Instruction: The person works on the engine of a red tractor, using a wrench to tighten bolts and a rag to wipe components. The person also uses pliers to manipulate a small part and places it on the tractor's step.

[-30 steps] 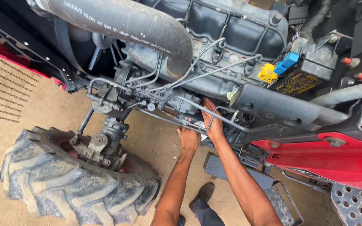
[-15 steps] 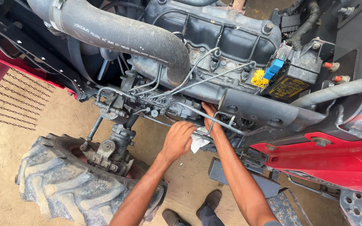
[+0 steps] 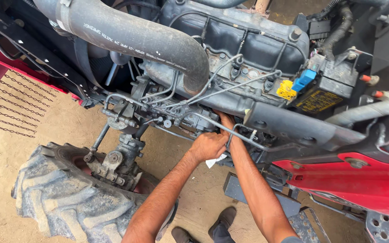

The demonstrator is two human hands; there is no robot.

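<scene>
Both hands, left hand [image 3: 209, 146] now closer, seemingly grip the metal pipe [image 3: 230, 131].

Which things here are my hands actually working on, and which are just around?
In hand: left hand on a thin metal pipe with a white rag under it; right hand reaching into the engine side.

Just around: big hose, tyre, yellow and blue plugs, red bodywork.

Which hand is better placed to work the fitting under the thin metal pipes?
Probably right: the right hand already reaches up into the engine, while the left hand sits lower over a white rag.
</scene>
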